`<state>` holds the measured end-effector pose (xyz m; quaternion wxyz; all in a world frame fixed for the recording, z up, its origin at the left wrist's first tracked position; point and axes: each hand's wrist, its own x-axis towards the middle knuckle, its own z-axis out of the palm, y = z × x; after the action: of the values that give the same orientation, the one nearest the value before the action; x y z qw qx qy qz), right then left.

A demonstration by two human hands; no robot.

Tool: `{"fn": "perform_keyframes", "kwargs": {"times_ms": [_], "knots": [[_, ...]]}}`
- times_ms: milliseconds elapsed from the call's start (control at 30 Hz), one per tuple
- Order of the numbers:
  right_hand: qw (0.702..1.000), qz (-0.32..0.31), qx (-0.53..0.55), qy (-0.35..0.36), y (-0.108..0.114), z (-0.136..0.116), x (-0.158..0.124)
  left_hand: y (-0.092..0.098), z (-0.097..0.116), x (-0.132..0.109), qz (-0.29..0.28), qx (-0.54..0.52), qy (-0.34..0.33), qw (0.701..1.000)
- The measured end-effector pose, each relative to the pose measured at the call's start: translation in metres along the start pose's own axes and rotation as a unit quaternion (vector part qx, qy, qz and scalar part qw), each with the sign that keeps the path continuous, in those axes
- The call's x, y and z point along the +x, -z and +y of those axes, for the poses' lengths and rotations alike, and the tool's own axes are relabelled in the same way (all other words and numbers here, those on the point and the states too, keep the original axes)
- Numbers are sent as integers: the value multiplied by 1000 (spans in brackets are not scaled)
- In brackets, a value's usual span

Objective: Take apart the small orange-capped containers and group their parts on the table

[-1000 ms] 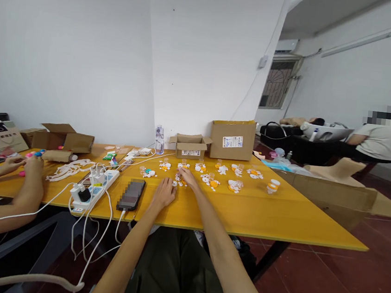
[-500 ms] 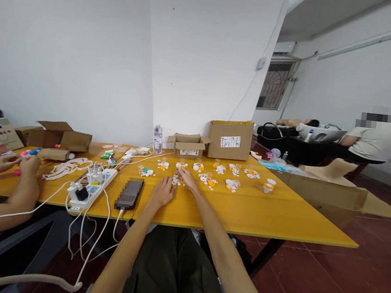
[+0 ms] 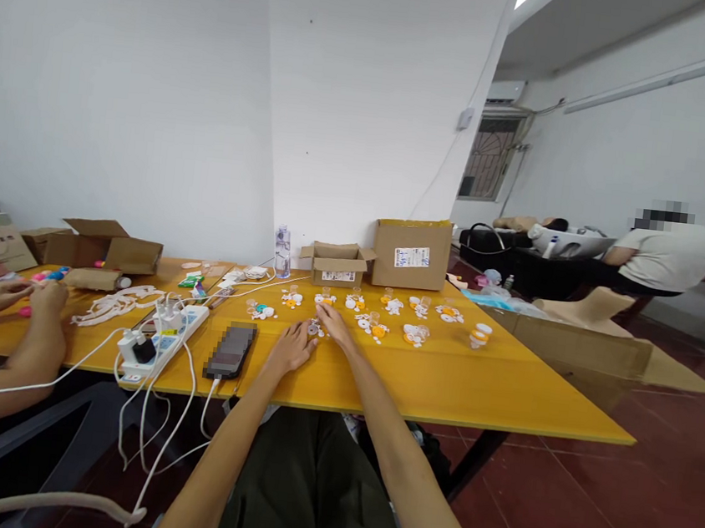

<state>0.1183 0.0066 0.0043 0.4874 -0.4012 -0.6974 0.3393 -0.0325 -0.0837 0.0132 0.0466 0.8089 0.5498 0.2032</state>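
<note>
My left hand point(image 3: 293, 348) rests on the yellow table, fingers stretched forward and thumb apart, at the near left edge of a small pile of white discs point(image 3: 318, 330). Just right of it, my right hand point(image 3: 333, 326) reaches over the same pile with its fingers extended. Nothing shows in either hand, though the fingertips partly cover the pile. Around them lie several similar clusters: white and orange pieces point(image 3: 372, 326) with a clear cup, white pieces with a teal part point(image 3: 264, 312), and a pile with a clear cup point(image 3: 416, 334).
A stack of white and orange lids point(image 3: 479, 336) stands to the right. Behind are a small open carton point(image 3: 338, 264), a larger box point(image 3: 410, 255) and a bottle point(image 3: 282, 252). A phone point(image 3: 231, 351) and a power strip point(image 3: 166, 343) lie left. A co-worker's hands point(image 3: 47, 292) work further left.
The view has shifted slightly. My left thumb now sits farther out from its fingers, and my right hand has moved slightly nearer me over the same pile.
</note>
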Motion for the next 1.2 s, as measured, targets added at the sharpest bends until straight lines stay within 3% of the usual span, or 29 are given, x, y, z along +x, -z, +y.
{"fn": "perform_keyframes", "kwargs": {"times_ms": [767,933,1200], "knots": [[999,-11,-30,4,-2,3,-9,12,16,-7,8,0,22,1000],[995,-5,-89,33,0,0,-17,10,15,-8,26,-7,41,999],[997,-16,-71,3,5,-4,-22,2,8,-4,32,-27,39,998]]}}
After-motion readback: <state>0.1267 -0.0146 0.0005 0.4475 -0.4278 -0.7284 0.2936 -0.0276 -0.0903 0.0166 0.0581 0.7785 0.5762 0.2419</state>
